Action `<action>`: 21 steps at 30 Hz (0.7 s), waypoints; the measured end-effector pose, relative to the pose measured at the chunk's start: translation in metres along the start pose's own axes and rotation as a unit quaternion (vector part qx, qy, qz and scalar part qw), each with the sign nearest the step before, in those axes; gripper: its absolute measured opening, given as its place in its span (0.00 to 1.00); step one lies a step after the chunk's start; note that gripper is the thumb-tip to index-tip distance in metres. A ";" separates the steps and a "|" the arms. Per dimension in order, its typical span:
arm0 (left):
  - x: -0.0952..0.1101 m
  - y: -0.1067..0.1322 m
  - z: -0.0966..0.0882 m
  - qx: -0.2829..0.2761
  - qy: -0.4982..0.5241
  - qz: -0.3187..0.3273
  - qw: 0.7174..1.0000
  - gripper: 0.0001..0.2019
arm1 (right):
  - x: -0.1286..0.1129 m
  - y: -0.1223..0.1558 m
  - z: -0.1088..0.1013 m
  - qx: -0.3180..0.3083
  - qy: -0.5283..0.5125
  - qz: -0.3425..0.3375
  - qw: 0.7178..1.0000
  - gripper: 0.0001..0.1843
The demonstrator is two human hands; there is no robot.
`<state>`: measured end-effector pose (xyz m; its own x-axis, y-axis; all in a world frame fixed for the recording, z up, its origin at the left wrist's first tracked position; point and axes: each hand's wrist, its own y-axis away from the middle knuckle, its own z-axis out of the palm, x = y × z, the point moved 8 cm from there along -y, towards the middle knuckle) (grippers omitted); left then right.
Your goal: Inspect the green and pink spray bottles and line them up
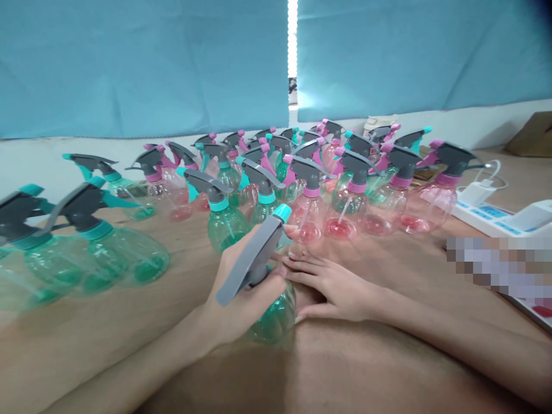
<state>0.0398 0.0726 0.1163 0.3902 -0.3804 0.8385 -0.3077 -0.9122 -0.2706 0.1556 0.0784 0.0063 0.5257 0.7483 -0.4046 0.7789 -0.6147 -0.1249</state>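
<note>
In the middle of the head view stands a green spray bottle [271, 319] with a grey trigger head and a turquoise nozzle. My left hand [241, 287] is wrapped round its neck, just under the spray head, and hides the collar. My right hand [336, 287] lies low on the right of the bottle, fingers stretched toward it and thumb apart. Its fingertips reach beside or behind the bottle; whether they touch it I cannot tell. Just beyond my hands stand another green spray bottle [228, 227] and a pink spray bottle [307, 215].
Several more green and pink spray bottles crowd the back of the brown table [345, 368]. A group of green spray bottles [142, 259] stands at the left. On the right lie a white power strip [478, 213] with plugs and a blurred-out flat object [504, 270]. Blue curtains [142, 63] hang behind.
</note>
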 end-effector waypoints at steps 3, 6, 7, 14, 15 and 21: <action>-0.002 0.000 -0.001 0.004 -0.018 -0.014 1.000 0.19 | 0.003 0.008 -0.002 0.015 0.009 0.012 1.000 0.40; -0.002 -0.002 -0.002 0.001 -0.029 -0.015 0.999 0.15 | 0.008 0.017 -0.004 0.040 0.022 0.026 0.999 0.38; -0.002 -0.002 -0.001 -0.004 -0.033 -0.018 0.999 0.13 | 0.009 0.020 -0.005 0.045 0.028 0.032 0.998 0.38; -0.004 0.000 0.000 -0.011 -0.036 -0.008 0.999 0.13 | 0.010 0.024 -0.006 0.046 0.052 0.054 0.996 0.35; -0.005 0.001 0.000 -0.009 -0.030 -0.003 0.999 0.13 | 0.010 0.023 -0.006 0.047 0.051 0.053 0.996 0.35; -0.004 -0.002 -0.001 -0.010 -0.019 0.034 0.999 0.18 | 0.010 0.024 -0.009 0.065 0.034 0.045 0.996 0.33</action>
<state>0.0381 0.0758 0.1136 0.4001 -0.4480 0.7995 -0.3517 -0.8807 -0.3174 0.1821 0.0733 0.0074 0.6172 0.7005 -0.3584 0.6782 -0.7045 -0.2091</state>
